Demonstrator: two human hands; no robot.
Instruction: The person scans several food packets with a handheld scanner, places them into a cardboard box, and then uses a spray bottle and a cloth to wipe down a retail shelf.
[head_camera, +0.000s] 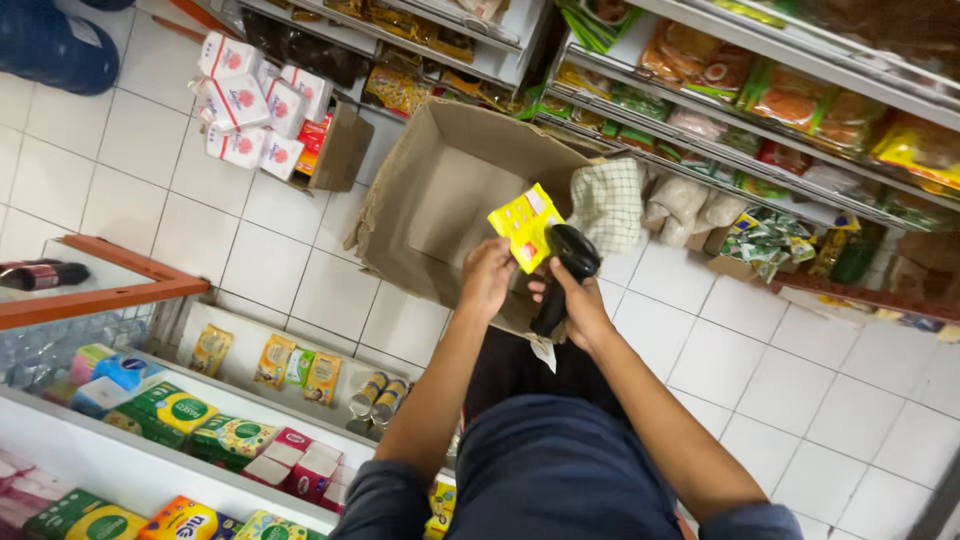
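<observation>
The left hand pinches a small yellow packet by its lower edge, fingers closed on it, and tilts its flat face toward the right, apparently so the printed side meets the scanner. The right hand is wrapped around that black scanner's handle, its head raised to the packet's 4 o'clock and just about touching it; the close, angled hold suits reading a code. Both are held up near the middle of the view, above an open cardboard box that stands on the tiled floor at the packet's 9 o'clock, its flaps spread and its inside looking bare, handy for reaching in. A checked cloth hangs over the box's edge at 2 o'clock. Farther off at 10 o'clock lies a heap of white-and-red cartons beside a smaller box. Stocked shelves run along 1 o'clock, and a lower shelf of packets and cans sits at 8 o'clock.
</observation>
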